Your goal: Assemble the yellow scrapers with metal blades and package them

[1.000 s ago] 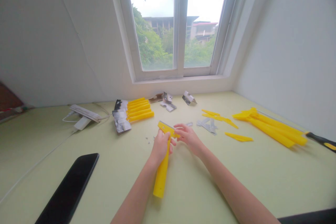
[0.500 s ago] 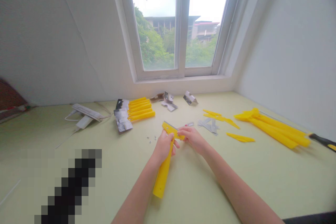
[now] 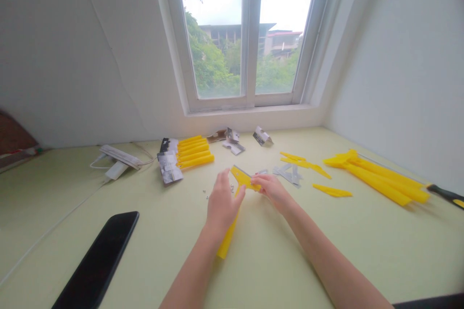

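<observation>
A yellow scraper [image 3: 243, 179] with a grey blade along its head's far edge is in front of me, its handle slanting down toward me. My right hand [image 3: 270, 187] pinches the right end of the scraper's head. Over the handle, my left hand [image 3: 223, 200] has its fingers stretched out and thumb apart, covering part of the handle; whether the thumb touches the scraper I cannot tell. Several small screws or nuts [image 3: 207, 197] lie just left of and behind my left hand. Beyond my right hand are loose grey blades [image 3: 290, 174].
A phone [image 3: 97, 260] lies at the left, near a white cable and a power strip [image 3: 119, 155]. Packaged yellow handles [image 3: 195, 152] and folded cards [image 3: 263, 136] are at the back. On the right are yellow plates [image 3: 331, 190], yellow handles [image 3: 387, 181] and a black-handled tool [image 3: 447, 195].
My left hand has loosened from around the scraper's handle, its fingers now stretched out to the left. The scraper has shifted slightly right and turned a little, still in my right hand.
</observation>
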{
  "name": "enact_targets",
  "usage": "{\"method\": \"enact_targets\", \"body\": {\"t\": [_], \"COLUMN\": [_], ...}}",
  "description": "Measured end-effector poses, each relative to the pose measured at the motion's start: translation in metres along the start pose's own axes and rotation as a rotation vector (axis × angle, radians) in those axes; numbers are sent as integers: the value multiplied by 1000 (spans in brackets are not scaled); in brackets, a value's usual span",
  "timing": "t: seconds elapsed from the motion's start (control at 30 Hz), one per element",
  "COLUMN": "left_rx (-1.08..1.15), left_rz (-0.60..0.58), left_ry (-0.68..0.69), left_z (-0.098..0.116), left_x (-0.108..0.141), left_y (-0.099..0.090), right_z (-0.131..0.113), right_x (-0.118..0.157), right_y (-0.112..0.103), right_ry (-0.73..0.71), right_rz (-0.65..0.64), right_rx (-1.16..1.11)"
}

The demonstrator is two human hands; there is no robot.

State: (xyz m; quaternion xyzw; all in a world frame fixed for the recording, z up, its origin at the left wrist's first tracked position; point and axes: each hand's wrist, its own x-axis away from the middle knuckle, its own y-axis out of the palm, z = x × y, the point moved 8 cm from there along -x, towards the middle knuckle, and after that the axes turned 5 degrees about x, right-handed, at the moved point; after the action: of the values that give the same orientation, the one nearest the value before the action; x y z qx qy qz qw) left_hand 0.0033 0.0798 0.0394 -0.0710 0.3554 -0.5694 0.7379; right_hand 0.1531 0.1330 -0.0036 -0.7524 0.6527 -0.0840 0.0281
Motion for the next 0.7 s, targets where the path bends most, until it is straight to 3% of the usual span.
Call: {"method": "enact_targets", "body": {"t": [0.07,0.13,0.23,0.47,0.7], "left_rx": [-142,-242,-365,-568,-607], "left_rz": [-30,-140,-298,-413,-458], "left_ry": [208,356,457,351,262], "left_z": [22,35,41,32,26], "left_x": [2,8,16,22,22], "left_y": [-1,8,24,35,40], "right_z": [2,4,8,12,13], "right_x": [-2,-4,-6,-7,-7], "right_y": [-4,-7,-11,-14,-15], "right_ry": [4,-6,-8,24,43], "right_rz": [6,10,26,55,71], "right_rx": [0,1,-4,-16,-36]}}
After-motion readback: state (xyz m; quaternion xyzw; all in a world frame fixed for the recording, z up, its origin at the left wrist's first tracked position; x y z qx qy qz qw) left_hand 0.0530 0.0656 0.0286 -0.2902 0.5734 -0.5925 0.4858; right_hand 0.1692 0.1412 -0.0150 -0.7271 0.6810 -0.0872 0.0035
